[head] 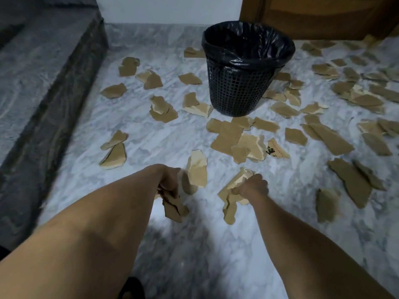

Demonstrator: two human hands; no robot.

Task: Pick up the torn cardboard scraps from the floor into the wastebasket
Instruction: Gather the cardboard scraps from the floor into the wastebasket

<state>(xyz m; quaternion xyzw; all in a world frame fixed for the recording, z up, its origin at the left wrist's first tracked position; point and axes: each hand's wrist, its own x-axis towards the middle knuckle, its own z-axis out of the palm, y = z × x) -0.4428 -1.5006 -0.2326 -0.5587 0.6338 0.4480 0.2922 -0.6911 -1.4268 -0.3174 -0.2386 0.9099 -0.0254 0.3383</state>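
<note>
Early stage, by my read: most of the torn cardboard scraps are on the marble floor, spread left, right and near of the wastebasket. Can't see into the basket from this angle, so no telling if anything is inside yet.

Both hands are loaded. Left hand is closed on a bunch of scraps, w/ pieces hanging below the fist and a larger creased one sticking up on the far side. Right hand is clenched around another wad, bits dangling under it. Both hands sit near centre, well short of the basket, which stands at far centre w/ a black bag liner folded over its mesh wall.

Scraps: brown kraft board, ragged edges, some paler where the top ply has peeled. One near the middle pile shows black print. Many overlap in small heaps, esp. right side by the wooden door.

Left to do: drop these two handfuls, then clear dozens more.
</note>
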